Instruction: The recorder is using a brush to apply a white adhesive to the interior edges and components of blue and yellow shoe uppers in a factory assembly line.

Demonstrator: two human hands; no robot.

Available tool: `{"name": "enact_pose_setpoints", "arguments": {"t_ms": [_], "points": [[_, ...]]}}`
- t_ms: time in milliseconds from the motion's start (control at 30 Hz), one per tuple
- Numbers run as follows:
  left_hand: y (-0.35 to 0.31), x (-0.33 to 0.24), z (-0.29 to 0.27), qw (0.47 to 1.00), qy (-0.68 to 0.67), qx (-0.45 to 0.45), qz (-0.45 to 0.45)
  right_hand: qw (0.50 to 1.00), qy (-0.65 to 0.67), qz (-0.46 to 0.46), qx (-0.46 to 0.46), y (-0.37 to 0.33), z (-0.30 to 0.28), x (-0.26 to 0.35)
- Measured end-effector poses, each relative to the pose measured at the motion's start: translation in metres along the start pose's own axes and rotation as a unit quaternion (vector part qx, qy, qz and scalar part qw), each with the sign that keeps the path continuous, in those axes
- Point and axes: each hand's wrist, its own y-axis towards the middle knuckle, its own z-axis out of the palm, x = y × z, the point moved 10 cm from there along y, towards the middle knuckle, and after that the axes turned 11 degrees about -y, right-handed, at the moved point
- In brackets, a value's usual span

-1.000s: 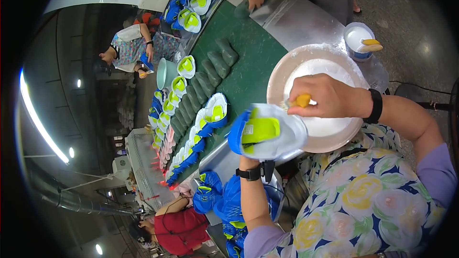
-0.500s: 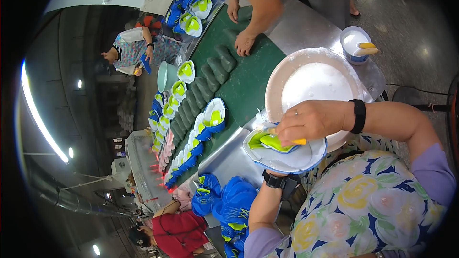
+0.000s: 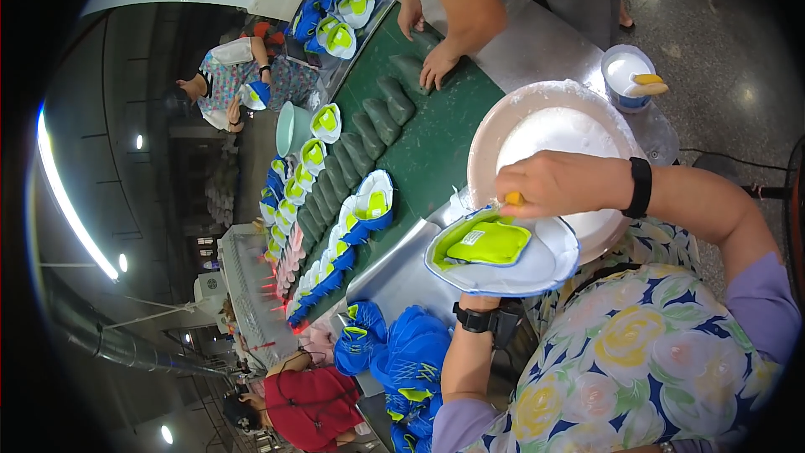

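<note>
My left hand (image 3: 478, 302) is mostly hidden beneath a blue shoe upper (image 3: 549, 262) and holds it up from below. The upper's pale lining faces me, with a bright green tongue and inner lining (image 3: 490, 242) at its left part. Above its far edge, my right hand (image 3: 549, 186) is closed round a yellow-handled brush (image 3: 514, 199); its bristles are hidden by the hand. Just behind the upper stands a wide beige basin (image 3: 485, 138) with white liquid in it.
A green conveyor belt (image 3: 428, 147) carries rows of shoe uppers (image 3: 374, 201) and dark foot-shaped lasts (image 3: 366, 134). A co-worker's hand (image 3: 439, 65) touches the lasts. Blue uppers (image 3: 411, 352) are piled left of me. At far right stands a small bucket (image 3: 627, 75) with another yellow-handled brush.
My right hand has lifted slightly from the green lining toward the upper's far edge, uncovering the green tongue. The co-worker's hand has shifted a little along the lasts.
</note>
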Motion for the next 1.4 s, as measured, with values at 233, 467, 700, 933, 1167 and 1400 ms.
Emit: {"name": "enact_pose_setpoints", "arguments": {"t_ms": [233,467,700,933,1167,1400], "points": [[-0.004,-0.009,0.009,1.000,0.008,-0.001,0.004,0.989,0.067,0.123,0.055,0.019,0.005,-0.042],[-0.007,-0.022,0.012,1.000,-0.001,-0.006,0.031,0.984,0.063,0.152,0.062,-0.002,-0.018,-0.040],[0.004,-0.030,0.029,0.999,0.001,0.007,0.033,0.990,0.045,0.057,-0.121,-0.026,-0.029,-0.015],[0.008,-0.035,0.010,0.998,0.008,0.016,0.063,0.966,0.082,0.060,-0.238,-0.019,-0.067,-0.007],[-0.003,-0.036,0.031,0.997,-0.045,0.029,0.055,0.978,0.064,0.176,-0.095,-0.028,-0.035,-0.041],[0.011,-0.055,-0.005,0.996,-0.010,-0.007,0.086,0.986,0.040,0.005,-0.159,-0.018,-0.058,0.001]]}}
